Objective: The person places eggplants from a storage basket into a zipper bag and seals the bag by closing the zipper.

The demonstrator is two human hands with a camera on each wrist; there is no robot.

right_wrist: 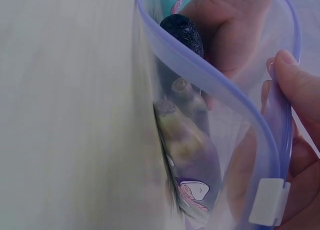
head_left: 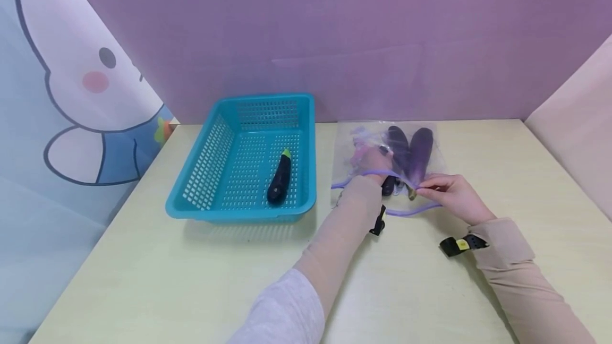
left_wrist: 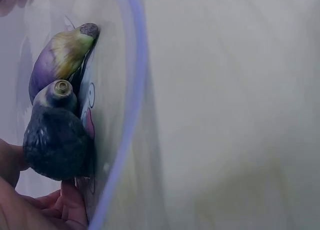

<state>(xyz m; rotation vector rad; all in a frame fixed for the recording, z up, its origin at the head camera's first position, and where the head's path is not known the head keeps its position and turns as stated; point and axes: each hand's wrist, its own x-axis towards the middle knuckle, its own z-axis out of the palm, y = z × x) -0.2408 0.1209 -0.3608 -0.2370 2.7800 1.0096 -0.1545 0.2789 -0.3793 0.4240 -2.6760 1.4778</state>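
While our right hand [head_left: 451, 194] pinches the clear, purple-rimmed plastic bag [left_wrist: 135, 89], our left hand [head_left: 376, 161] grips one oblong, dark-purple eggplant [left_wrist: 56, 142]: likely firm, slippery, best held mid-body.

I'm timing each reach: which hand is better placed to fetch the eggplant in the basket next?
Likely the left hand: though inside the bag, it is nearer the basket and the eggplant there. The right hand is farther off and pinches the bag's rim.

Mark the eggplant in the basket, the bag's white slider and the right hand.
Eggplant [head_left: 280, 179], head view: middle of dark body.
White slider [right_wrist: 269, 202], right wrist view: face.
Right hand [head_left: 454, 195], head view: between fingers and wrist.
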